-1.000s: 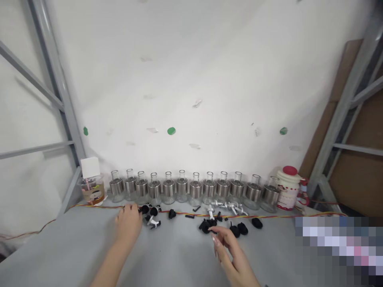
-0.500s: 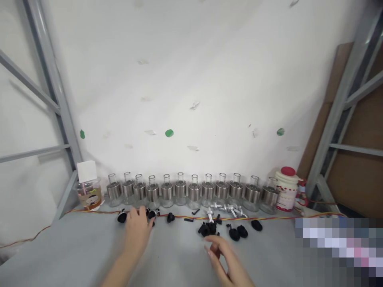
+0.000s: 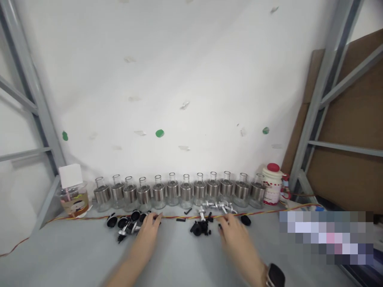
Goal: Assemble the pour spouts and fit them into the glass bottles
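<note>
My left hand reaches forward with curled fingers over a small black part, which its fingertips mostly hide. To its left lies a cluster of round black caps and silver pour spouts with black ends. My right hand is lowered palm down, fingers bent together. A bit of black shows at its fingertips; whatever else is under it is hidden. Between the hands sits a pile of black pieces. One black oval cap lies just right of my right hand.
Several glass bottles with steel sleeves stand in a row along the wall. Silver spouts lie before them. A twisted red-yellow wire crosses the grey table. A plastic cup and a red-lidded jar flank the row.
My left hand has shifted right, from the black caps to the small black part. My right hand has moved forward and down over the caps there. The view has turned slightly right.
</note>
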The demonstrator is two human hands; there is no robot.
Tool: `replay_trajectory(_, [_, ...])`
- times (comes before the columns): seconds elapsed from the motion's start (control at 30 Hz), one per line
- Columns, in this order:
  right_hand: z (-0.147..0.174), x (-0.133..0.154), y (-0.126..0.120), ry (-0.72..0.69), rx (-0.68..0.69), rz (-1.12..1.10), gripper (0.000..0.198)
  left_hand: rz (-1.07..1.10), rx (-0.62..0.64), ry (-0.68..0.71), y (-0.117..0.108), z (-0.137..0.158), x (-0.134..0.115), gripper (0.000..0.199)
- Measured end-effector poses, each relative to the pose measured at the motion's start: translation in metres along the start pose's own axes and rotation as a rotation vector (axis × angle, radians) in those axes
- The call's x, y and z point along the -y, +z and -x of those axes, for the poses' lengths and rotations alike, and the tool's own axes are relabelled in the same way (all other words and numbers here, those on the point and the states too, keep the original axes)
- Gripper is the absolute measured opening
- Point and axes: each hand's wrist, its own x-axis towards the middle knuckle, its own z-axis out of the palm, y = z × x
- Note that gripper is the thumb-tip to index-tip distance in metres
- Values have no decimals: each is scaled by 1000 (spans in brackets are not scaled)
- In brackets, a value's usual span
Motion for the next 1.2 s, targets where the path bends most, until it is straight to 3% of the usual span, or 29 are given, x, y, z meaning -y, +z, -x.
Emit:
replay_trajectory(0.1, [-10, -25, -4, 146, 92, 303, 33, -19, -10, -45, -5, -2, 0, 42])
replay_trajectory(0.3, [-17, -45, 3, 164, 235, 136, 44, -9, -37, -91, -19, 0, -11, 28])
replay_trajectory(0.5, [-27, -64, 8, 163, 140, 126, 42, 85, -31, -68, -26, 4, -22, 26])
replay_trajectory(0.73, [-34, -82, 26, 176, 97, 103, 33, 87, -39, -48, -13, 7, -22, 29])
replay_trajectory(1.0, [-35, -76, 28, 209, 0, 33, 19, 12, -189, 6, -5, 10, -19, 32])
replay_trajectory(1.2, [-42, -82, 23, 280, -37, -77, 25, 5, -38, -13, -13, 13, -31, 36])
